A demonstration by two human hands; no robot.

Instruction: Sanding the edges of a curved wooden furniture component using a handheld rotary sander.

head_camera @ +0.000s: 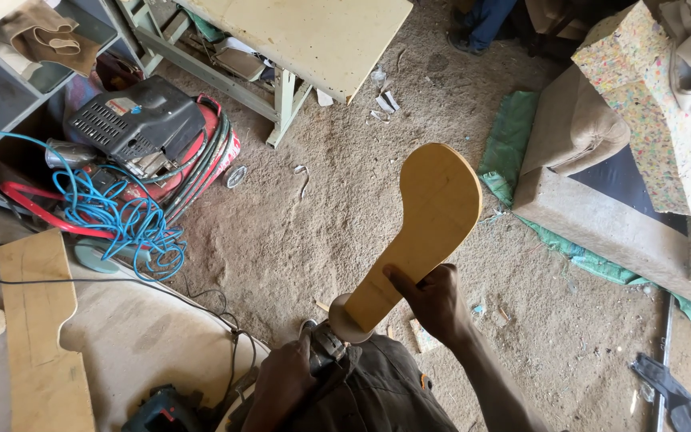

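Your right hand is clamped around the narrow neck of the paddle-shaped board, holding it upright with its wide end away from you, while your left hand, just below, grips a tool against the board's lower end.

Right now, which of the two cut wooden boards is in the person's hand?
The paddle-shaped board with the rounded end, gripped at its narrow part by the right hand. The other, a notched board, lies flat on the surface at left, untouched.
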